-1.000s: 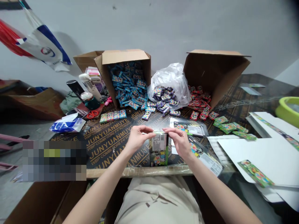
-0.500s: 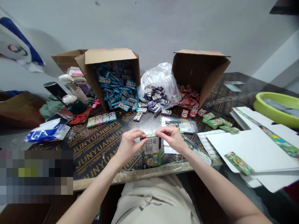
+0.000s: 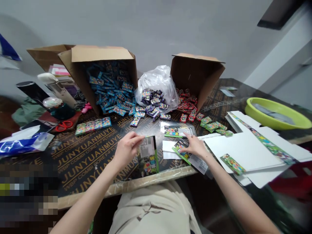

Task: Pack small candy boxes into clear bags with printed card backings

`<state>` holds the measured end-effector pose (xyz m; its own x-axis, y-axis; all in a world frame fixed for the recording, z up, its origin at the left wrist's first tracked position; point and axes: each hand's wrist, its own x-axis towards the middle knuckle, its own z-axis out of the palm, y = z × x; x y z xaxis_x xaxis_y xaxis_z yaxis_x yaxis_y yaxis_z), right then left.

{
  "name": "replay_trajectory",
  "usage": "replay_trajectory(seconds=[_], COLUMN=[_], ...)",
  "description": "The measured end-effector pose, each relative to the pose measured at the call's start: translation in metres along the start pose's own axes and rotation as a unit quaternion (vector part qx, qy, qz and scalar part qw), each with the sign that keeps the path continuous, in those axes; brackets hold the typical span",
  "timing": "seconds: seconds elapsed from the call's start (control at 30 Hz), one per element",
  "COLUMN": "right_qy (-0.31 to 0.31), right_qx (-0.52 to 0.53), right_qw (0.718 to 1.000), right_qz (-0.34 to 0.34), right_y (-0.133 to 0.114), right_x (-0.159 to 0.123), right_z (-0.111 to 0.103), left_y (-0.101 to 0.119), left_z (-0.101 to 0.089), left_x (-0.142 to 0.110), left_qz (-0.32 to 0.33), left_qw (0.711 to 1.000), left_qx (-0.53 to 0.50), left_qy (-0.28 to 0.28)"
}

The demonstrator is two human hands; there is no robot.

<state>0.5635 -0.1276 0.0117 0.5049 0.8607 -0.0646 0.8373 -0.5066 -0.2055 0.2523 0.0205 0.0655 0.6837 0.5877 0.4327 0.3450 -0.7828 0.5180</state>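
Observation:
My left hand pinches the top left edge of a dark printed packet, which has a pale panel above, colourful lettering below and a green side edge. The packet stands near the table's front edge. Away from it, my right hand has its fingers apart over similar flat packets. One packet lies behind those fingers in a clear sleeve; another packet lies tilted below them, partly covered by the hand. Whether the fingertips touch either one, I cannot tell. A white sheet lies beside them.
Behind stand a carton of blue sachets, a plastic bag with purple sachets and a carton with red ones. Green sachets, white card sheets and a lime basin lie right; red scissors and bottles left.
My right hand has let go of the packet's top edge and moved right, fingers spreading, over the other packets. My left hand still holds the packet. The view has turned right.

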Motion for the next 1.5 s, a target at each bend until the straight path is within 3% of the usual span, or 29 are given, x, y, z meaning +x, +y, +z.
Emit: replay_trajectory(seconds=[0.1, 0.23, 0.33, 0.43, 0.6, 0.7, 0.77, 0.87, 1.07, 1.23, 1.5], right_qy=[-0.043, -0.009, 0.015, 0.041, 0.142, 0.121, 0.058, 0.009, -0.047, -0.019, 0.035], right_qx=[-0.016, 0.082, 0.2, 0.231, 0.116, 0.046, 0.054, 0.063, 0.073, 0.076, 0.088], right_qw=[0.999, 0.996, 0.979, 0.972, 0.983, 0.99, 0.991, 0.99, 0.989, 0.986, 0.976], right_qz=[-0.009, -0.023, -0.026, -0.013, 0.014, -0.057, -0.107, -0.125, -0.123, -0.147, -0.198], right_y=[0.007, 0.013, 0.023, 0.036, 0.028, -0.002, -0.022, -0.038, -0.033, -0.032, -0.041], right_x=[-0.015, -0.018, -0.014, -0.015, -0.022, -0.015, -0.004, 0.017, 0.039, 0.032, 0.001], right_z=[0.015, 0.03, 0.034, 0.029, 0.016, 0.015, 0.019, 0.028, 0.04, 0.039, 0.05], left_y=[-0.036, -0.071, -0.074, -0.072, -0.076, -0.078, -0.076, -0.066, -0.026, 0.006, 0.02], left_z=[0.013, 0.036, 0.05, 0.059, 0.065, 0.066, 0.064, 0.054, 0.024, 0.018, 0.01], left_x=[0.009, 0.015, 0.015, 0.015, 0.014, 0.013, 0.014, 0.017, 0.017, 0.016, 0.015], left_qz=[-0.106, -0.177, -0.184, -0.2, -0.223, -0.227, -0.225, -0.213, -0.161, -0.118, -0.112], left_qw=[0.993, 0.974, 0.97, 0.967, 0.966, 0.968, 0.97, 0.975, 0.982, 0.98, 0.982], left_qx=[0.036, 0.087, 0.096, 0.094, 0.061, 0.04, 0.025, -0.005, -0.101, -0.156, -0.139], left_qy=[-0.03, -0.114, -0.129, -0.126, -0.116, -0.104, -0.091, -0.059, 0.012, 0.048, 0.055])
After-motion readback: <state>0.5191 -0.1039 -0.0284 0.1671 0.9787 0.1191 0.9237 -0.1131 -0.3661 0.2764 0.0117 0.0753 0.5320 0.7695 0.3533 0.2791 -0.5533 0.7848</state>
